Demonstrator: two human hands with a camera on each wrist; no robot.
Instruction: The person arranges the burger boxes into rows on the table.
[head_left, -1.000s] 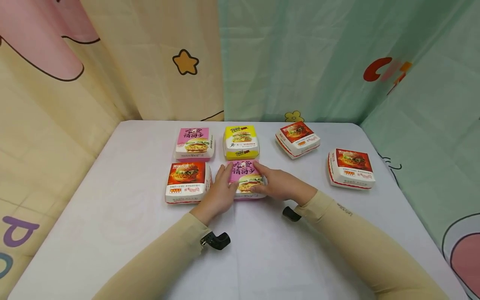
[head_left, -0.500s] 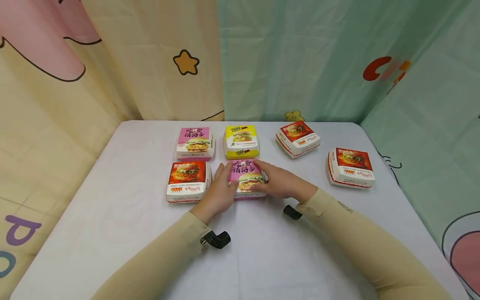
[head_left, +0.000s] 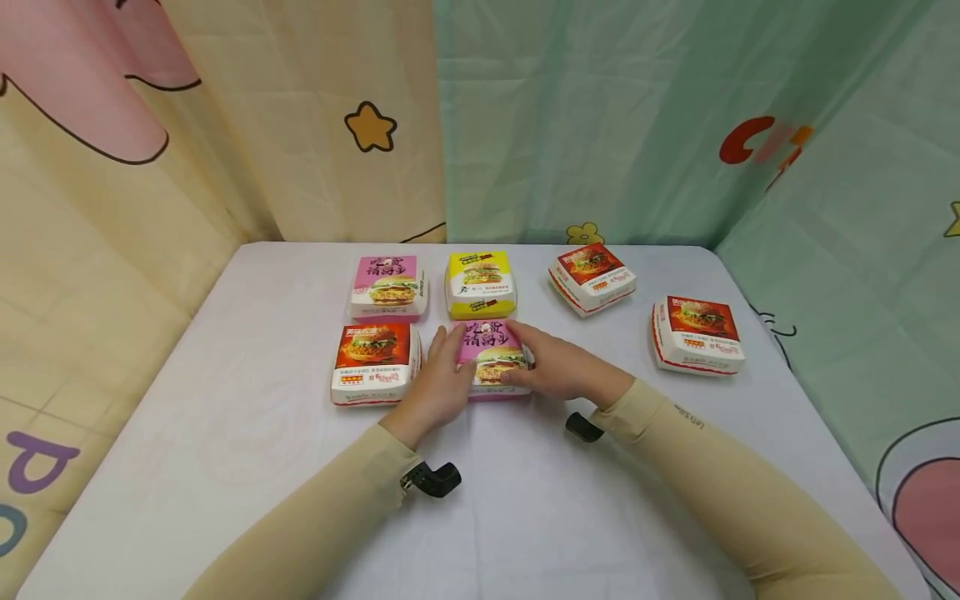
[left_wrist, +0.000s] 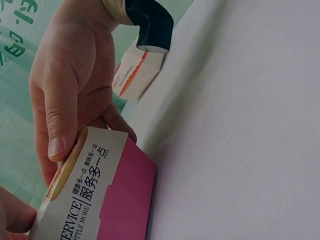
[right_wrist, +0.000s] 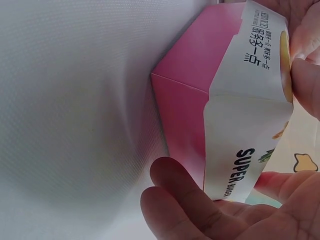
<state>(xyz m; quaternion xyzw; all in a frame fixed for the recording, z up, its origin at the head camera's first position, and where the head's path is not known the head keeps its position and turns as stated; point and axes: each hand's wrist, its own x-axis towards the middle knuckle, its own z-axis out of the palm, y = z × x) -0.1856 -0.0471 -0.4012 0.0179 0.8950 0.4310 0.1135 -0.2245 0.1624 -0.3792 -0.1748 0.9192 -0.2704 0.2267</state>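
Note:
In the head view a pink and white burger box [head_left: 486, 354] sits mid-table, gripped from both sides. My left hand [head_left: 437, 383] holds its left side, thumb at the top. My right hand [head_left: 558, 367] holds the right side, with its thumb on the lid near the front edge. The right wrist view shows fingers [right_wrist: 182, 192] of the right hand along the box's side, low over the cloth. A yellow burger box [head_left: 482, 285] stands right behind it. Left of my left hand lies a red-topped burger box [head_left: 377, 364], with another pink box [head_left: 388, 289] behind.
Two more red-topped burger boxes stand to the right, one turned at an angle near the back [head_left: 592, 279] and one nearer the right edge [head_left: 697, 335]. White cloth covers the table [head_left: 225, 467]. Printed curtains [head_left: 585, 125] hang behind and at both sides.
Both hands keep their hold on the pink burger box, which stays in place. The head view has shifted very slightly; the other boxes have not moved.

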